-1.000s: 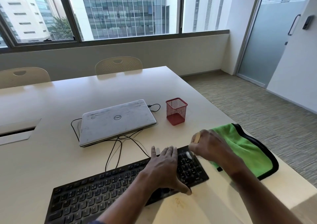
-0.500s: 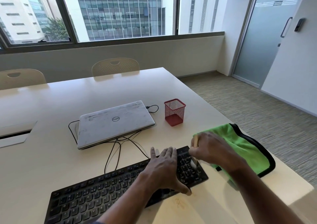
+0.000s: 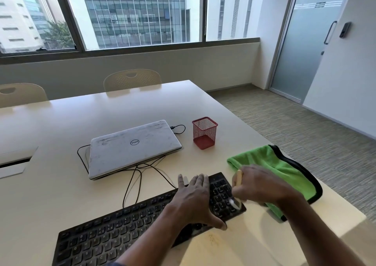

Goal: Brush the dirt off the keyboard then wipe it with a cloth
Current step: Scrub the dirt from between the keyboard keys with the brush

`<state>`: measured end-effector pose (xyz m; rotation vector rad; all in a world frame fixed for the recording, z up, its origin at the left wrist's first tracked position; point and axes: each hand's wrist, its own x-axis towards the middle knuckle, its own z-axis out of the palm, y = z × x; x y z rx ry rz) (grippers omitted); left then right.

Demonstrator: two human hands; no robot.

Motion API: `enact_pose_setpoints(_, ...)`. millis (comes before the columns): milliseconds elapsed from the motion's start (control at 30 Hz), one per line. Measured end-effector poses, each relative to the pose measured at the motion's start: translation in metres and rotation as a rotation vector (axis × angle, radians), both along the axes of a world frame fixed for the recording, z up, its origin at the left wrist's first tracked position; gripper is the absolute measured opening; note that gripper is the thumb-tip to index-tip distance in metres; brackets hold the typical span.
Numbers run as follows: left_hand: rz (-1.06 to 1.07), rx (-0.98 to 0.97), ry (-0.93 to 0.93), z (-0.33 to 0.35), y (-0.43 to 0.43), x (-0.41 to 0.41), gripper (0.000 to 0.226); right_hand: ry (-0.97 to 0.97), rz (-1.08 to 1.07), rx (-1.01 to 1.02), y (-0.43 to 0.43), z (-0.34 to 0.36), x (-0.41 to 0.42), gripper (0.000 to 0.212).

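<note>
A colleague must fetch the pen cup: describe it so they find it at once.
On the long cream table, look just right of the closed silver laptop. The square red wire-mesh cup stands upright there, beyond the green cloth, the only red, see-through thing.

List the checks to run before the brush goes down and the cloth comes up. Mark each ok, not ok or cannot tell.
1. Keyboard steadied: left hand lies flat on it. Ok.
2. Brush in grip: right hand holds its wooden handle, bristles on the number pad. Ok.
3. Number pad free of dirt: keys too blurred to judge. Cannot tell.
4. Letter keys brushed: cannot tell.
5. Green cloth within reach: it lies on the table just beyond the right hand. Ok.
6. Table clean by the keyboard's near edge: a yellowish smear shows there. Not ok.
</note>
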<state>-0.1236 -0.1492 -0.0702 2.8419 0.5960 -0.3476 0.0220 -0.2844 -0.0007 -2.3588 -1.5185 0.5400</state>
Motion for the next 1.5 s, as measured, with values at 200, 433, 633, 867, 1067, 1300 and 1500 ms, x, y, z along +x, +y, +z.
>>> enact_pose_setpoints(200, 0.001, -0.004, 0.002, 0.000, 0.000, 0.000, 0.146, -0.087, -0.119, 0.247, 0.011, 0.006, -0.001, 0.013)
enact_pose_setpoints(433, 0.004, -0.003, -0.009, -0.002, 0.000, -0.001, 0.147, -0.221, -0.207, 0.176, 0.020, -0.005, -0.002, 0.010)
enact_pose_setpoints(633, 0.002, 0.005, -0.006, -0.001, -0.001, 0.000, 0.145, -0.056, -0.095, 0.179, 0.018, -0.001, -0.004, 0.009)
enact_pose_setpoints(867, 0.004, 0.002, -0.004, -0.001, -0.001, 0.000, 0.145, -0.047, -0.190, 0.209, 0.018, -0.001, 0.000, 0.009)
enact_pose_setpoints(1067, 0.005, 0.002, -0.011, -0.001, -0.001, 0.000, 0.145, -0.243, -0.260, 0.144, 0.015, -0.006, 0.001, 0.014)
enact_pose_setpoints(1300, 0.007, 0.004, 0.001, 0.000, -0.001, 0.000, 0.145, -0.163, -0.082, 0.095, 0.002, 0.001, -0.005, 0.009)
enact_pose_setpoints(1500, 0.001, 0.013, 0.000, -0.001, -0.001, 0.000, 0.144, -0.102, -0.063, 0.117, -0.003, 0.005, -0.008, 0.009)
